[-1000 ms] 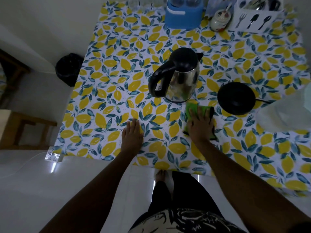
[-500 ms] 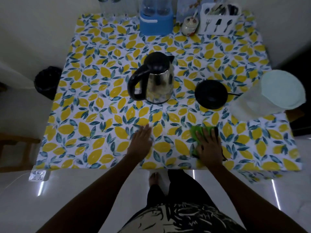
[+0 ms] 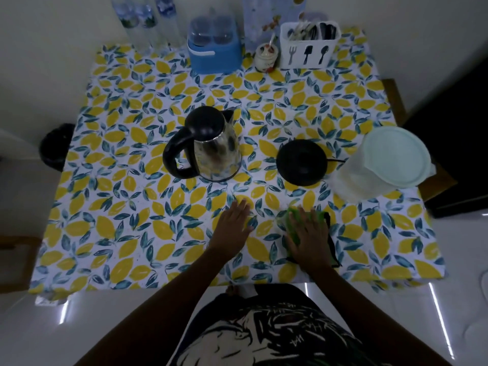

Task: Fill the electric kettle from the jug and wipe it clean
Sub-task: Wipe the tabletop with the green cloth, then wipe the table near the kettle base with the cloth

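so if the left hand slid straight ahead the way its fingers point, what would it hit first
Probably the kettle. The left hand lies flat on the tablecloth, fingers aimed up and slightly right, toward the kettle's near right edge; it might just slip past.

Green cloth [image 3: 294, 228]; yellow lemon-print tablecloth [image 3: 132, 228]; blue box [image 3: 215, 52].

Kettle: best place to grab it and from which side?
Take the kettle by its black loop handle, which sticks out on its left with an open gap for fingers to wrap through. The left hand, flat on the tablecloth, seems the natural one; the right hand lies flat on the green cloth. The steel body is smooth and wide, a poorer grip.
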